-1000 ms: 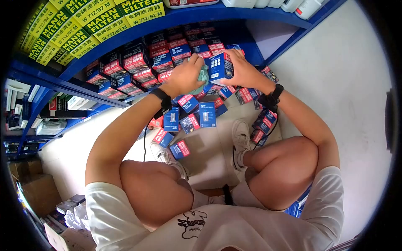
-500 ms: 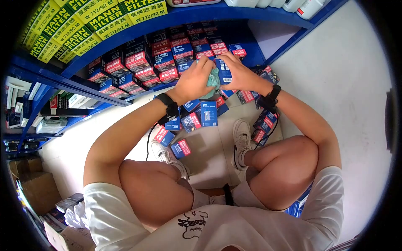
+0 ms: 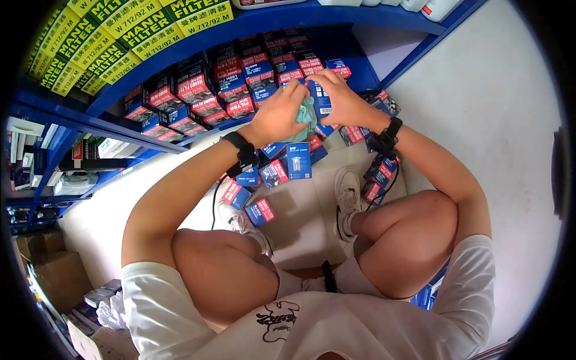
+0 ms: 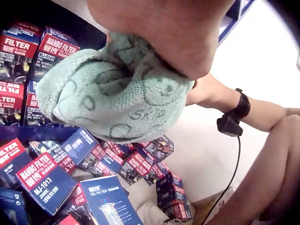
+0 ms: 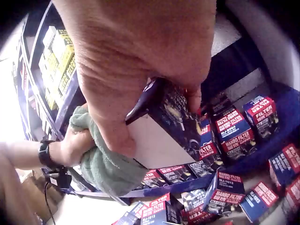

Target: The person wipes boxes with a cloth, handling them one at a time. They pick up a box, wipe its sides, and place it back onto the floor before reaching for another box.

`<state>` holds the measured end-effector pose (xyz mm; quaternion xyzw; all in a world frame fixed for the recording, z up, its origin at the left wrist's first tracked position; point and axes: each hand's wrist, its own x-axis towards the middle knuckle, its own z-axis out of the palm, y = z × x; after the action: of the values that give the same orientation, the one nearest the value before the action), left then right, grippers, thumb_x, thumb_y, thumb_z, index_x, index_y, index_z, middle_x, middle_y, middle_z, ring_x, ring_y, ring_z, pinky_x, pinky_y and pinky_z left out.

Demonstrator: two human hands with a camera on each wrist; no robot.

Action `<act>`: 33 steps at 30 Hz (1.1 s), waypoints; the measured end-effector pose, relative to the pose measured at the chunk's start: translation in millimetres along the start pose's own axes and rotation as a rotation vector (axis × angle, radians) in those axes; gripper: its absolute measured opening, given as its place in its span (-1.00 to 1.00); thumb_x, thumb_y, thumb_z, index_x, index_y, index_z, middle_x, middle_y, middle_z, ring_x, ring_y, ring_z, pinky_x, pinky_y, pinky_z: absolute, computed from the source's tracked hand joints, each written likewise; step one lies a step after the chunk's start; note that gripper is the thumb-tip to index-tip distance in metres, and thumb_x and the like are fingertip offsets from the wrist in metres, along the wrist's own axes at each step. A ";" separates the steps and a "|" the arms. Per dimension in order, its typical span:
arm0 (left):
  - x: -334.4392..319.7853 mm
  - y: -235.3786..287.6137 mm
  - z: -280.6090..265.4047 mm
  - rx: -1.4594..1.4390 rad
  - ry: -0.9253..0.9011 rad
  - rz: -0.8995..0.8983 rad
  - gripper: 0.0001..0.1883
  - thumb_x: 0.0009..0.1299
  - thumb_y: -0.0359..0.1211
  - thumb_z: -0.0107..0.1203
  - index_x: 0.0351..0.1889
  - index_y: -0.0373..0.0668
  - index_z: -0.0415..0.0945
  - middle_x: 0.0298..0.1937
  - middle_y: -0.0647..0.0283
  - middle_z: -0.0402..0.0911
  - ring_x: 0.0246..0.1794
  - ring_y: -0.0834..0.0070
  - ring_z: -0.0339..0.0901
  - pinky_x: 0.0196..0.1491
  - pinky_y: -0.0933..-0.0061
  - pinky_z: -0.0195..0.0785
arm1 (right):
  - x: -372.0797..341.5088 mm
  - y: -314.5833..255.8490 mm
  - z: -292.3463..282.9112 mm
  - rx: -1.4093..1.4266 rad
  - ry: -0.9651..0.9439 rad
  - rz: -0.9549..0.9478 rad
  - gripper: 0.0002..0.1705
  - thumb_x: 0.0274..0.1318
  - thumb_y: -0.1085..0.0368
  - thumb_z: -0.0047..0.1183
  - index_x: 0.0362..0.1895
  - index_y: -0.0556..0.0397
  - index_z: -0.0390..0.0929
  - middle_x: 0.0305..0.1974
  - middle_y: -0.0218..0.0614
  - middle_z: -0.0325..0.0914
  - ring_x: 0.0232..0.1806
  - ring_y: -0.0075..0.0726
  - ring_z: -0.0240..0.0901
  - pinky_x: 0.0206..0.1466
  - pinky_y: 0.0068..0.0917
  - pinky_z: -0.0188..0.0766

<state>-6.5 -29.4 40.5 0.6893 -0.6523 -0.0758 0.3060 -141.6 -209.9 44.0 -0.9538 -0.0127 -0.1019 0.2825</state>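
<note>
My left hand (image 3: pixel 279 114) grips a bunched, pale green towel (image 3: pixel 306 115) with dark printed shapes. In the left wrist view the towel (image 4: pixel 117 98) hangs in folds below the palm. My right hand (image 3: pixel 346 103) holds an oil filter box (image 3: pixel 323 102), thumb on one side and fingers on the other. Seen from the right wrist, the box (image 5: pixel 161 140) shows a plain pale face and a dark printed face. The towel lies right at the box's left side, overlapping it in the head view. Both hands are in front of the lower shelf, above the scattered boxes.
Stacked red and blue filter boxes (image 3: pixel 195 87) fill much of the blue lower shelf (image 3: pixel 360 60). More boxes lie loose on the floor, including an upright-printed blue one (image 3: pixel 298 160) between the shoes (image 3: pixel 347 198). Yellow-green filter boxes (image 3: pixel 141 30) stand above. Cables hang from both wrists.
My left hand has moved right with the towel, up against the box. The box has turned, so less of its blue labelled face shows. Over the last half second the hands barely moved.
</note>
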 end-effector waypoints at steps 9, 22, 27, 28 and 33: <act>-4.8 -37.3 2.4 0.109 0.016 -0.135 -0.41 0.10 -0.36 0.38 0.06 -0.22 0.34 0.05 0.00 0.37 0.09 -0.07 0.45 0.09 0.05 0.41 | 5.6 -15.8 -5.1 -0.092 -0.024 -0.023 0.07 -0.30 0.23 0.52 0.36 0.12 0.25 0.31 -0.07 0.23 0.35 0.09 0.17 0.45 -0.15 0.13; -24.4 -32.5 -10.4 -0.040 0.008 0.083 -0.43 0.08 -0.36 0.38 0.04 -0.16 0.35 0.06 0.06 0.37 0.08 -0.02 0.47 0.04 0.08 0.42 | 1.8 2.7 2.2 0.191 0.160 0.021 0.13 -0.26 0.34 0.48 0.45 0.08 0.10 0.36 -0.04 0.17 0.43 0.04 0.16 0.47 -0.22 0.17; -18.2 -26.5 -15.1 -0.043 -0.006 0.077 -0.39 0.03 -0.41 0.39 0.05 -0.18 0.33 0.08 0.07 0.36 0.15 -0.03 0.42 0.07 0.10 0.40 | 2.8 -4.2 -10.5 0.216 0.079 0.011 0.09 -0.28 0.37 0.47 0.43 0.04 0.19 0.30 -0.10 0.23 0.37 0.00 0.22 0.44 -0.25 0.19; -15.5 -26.1 -15.9 -0.020 -0.002 0.089 -0.39 0.04 -0.41 0.39 0.04 -0.18 0.33 0.08 0.06 0.36 0.15 -0.03 0.43 0.07 0.10 0.40 | 3.4 -7.2 -13.1 0.231 0.087 0.019 0.08 -0.29 0.38 0.46 0.42 0.04 0.21 0.28 -0.13 0.24 0.36 -0.01 0.23 0.42 -0.26 0.20; -8.1 -31.9 -14.8 0.033 0.069 -0.005 -0.40 0.08 -0.39 0.37 0.08 -0.23 0.32 0.07 0.04 0.36 0.14 -0.06 0.43 0.05 0.10 0.40 | 6.9 -17.7 -16.9 0.205 0.057 -0.067 0.09 -0.29 0.37 0.48 0.42 0.04 0.20 0.29 -0.16 0.24 0.35 -0.03 0.25 0.42 -0.27 0.21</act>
<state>27.0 -18.2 33.3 0.6980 -0.6409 -0.0421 0.3167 -139.5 -204.4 68.8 -0.9156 -0.0467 -0.1365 0.3754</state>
